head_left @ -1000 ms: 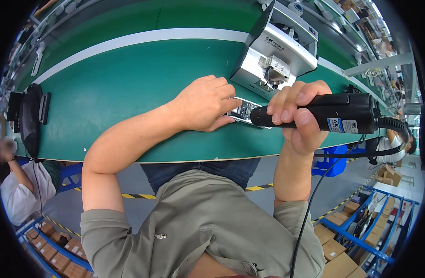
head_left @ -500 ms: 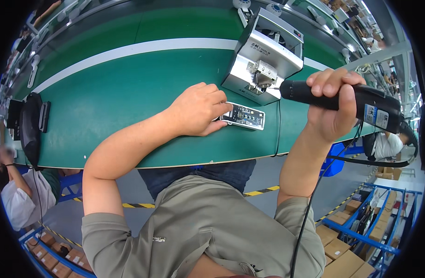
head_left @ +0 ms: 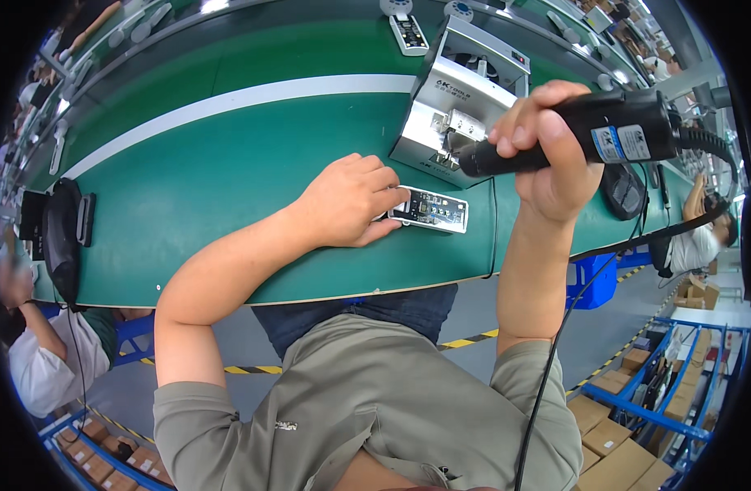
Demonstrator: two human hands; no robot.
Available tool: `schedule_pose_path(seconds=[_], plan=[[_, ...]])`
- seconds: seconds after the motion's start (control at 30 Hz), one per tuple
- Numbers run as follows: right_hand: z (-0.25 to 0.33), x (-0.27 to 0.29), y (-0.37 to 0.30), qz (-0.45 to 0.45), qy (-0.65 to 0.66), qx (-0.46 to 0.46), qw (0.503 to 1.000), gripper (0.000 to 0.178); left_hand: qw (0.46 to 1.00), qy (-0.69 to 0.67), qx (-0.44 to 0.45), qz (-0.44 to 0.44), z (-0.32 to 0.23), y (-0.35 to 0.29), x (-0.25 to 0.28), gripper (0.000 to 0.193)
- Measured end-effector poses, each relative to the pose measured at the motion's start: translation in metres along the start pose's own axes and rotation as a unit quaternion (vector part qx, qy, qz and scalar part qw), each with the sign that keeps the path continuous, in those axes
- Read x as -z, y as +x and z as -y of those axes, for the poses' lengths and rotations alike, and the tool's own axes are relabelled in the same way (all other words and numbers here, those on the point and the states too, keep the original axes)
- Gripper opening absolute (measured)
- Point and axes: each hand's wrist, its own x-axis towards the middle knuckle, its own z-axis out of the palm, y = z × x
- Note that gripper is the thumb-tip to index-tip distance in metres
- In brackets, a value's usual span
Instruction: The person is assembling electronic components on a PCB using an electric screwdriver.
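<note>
Gripping black corded tool [head_left: 593, 121] in right hand [head_left: 555, 159], nose near silver machine [head_left: 449, 100]; left hand [head_left: 348, 200] holds left end of white circuit-board case [head_left: 439, 211] on green counter [head_left: 220, 172].

A white-cased circuit board [head_left: 437, 212] lies face up on the green table [head_left: 195, 180], a corded black tool [head_left: 590, 117] held aslant

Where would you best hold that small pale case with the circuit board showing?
Probably by the left end of the pale case, pinching its two long edges from the left, where the left hand is. It lies flat and is longer than wide, so a pinch could span its short width, clear of most of the exposed circuit board.
</note>
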Motion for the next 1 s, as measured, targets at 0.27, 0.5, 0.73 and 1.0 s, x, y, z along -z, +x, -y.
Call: schedule_pose_path(seconds=[0.27, 0.5, 0.73, 1.0], plan=[[0.021, 0.024, -0.051, 0.004, 0.032, 0.045, 0.998, 0.026, 1.000, 0.009, -0.001, 0.002, -0.004, 0.003, 0.005, 0.033], [0.022, 0.031, -0.077, -0.025, 0.022, 0.043, 0.998, 0.028, 1.000, 0.016, 0.007, 0.005, -0.006, 0.003, 0.005, 0.035], [0.011, 0.027, -0.078, -0.030, 0.033, 0.030, 0.999, 0.024, 1.000, 0.020, 0.012, 0.004, -0.010, 0.003, 0.008, 0.033], [0.010, 0.022, -0.076, -0.027, 0.036, 0.034, 0.998, 0.021, 1.000, 0.001, 0.025, 0.019, -0.010, 0.005, 0.010, 0.033]])
